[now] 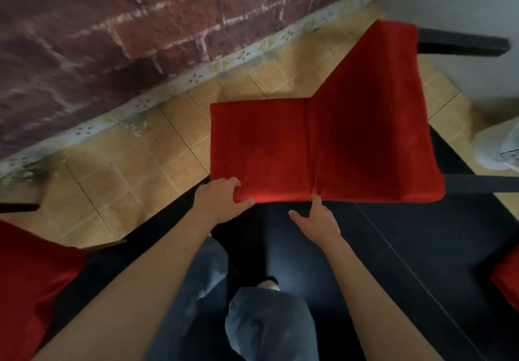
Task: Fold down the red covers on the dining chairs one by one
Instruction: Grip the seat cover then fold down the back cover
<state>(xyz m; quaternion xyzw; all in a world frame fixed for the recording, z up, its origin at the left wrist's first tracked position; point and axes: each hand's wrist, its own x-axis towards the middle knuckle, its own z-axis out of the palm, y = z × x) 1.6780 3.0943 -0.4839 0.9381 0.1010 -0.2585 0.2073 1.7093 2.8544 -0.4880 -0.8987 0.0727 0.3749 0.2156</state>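
Two bare forearms reach forward above jeans-clad legs (266, 324) and a black surface (421, 248); the left hand (220, 202) pinches the near left corner of the red cover (323, 147), while the right hand (317, 221) is open, its index fingertip touching the cover's near edge at the central crease. The cover lies draped over a dark-framed dining chair (463, 41), one half flat, the other sloping upward. Beyond lie a tan tiled floor (134, 164) and a brick wall (112, 23).
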